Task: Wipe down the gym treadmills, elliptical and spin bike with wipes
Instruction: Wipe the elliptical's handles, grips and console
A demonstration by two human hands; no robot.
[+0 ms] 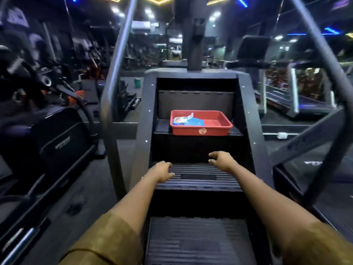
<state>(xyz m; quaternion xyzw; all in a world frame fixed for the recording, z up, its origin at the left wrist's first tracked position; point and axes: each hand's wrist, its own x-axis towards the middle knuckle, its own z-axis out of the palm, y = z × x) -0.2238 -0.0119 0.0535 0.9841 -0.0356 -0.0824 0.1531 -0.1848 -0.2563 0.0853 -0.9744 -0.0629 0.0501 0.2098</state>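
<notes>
— While the left hand (162, 171) and right hand (219, 159) reach forward, where is the wipes pack (188, 121)?
— Flat in the left half of the red tray (219, 129) on the upper step (162, 127). Its long axis runs left to right, like the tray's.
— And the grip?
— Both hands are empty, fingers loosely curled, over the middle step (198, 181).

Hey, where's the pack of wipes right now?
In the head view, mid-frame, the pack of wipes lies in the left half of the red tray, which sits on the upper step of the stair climber.
</notes>
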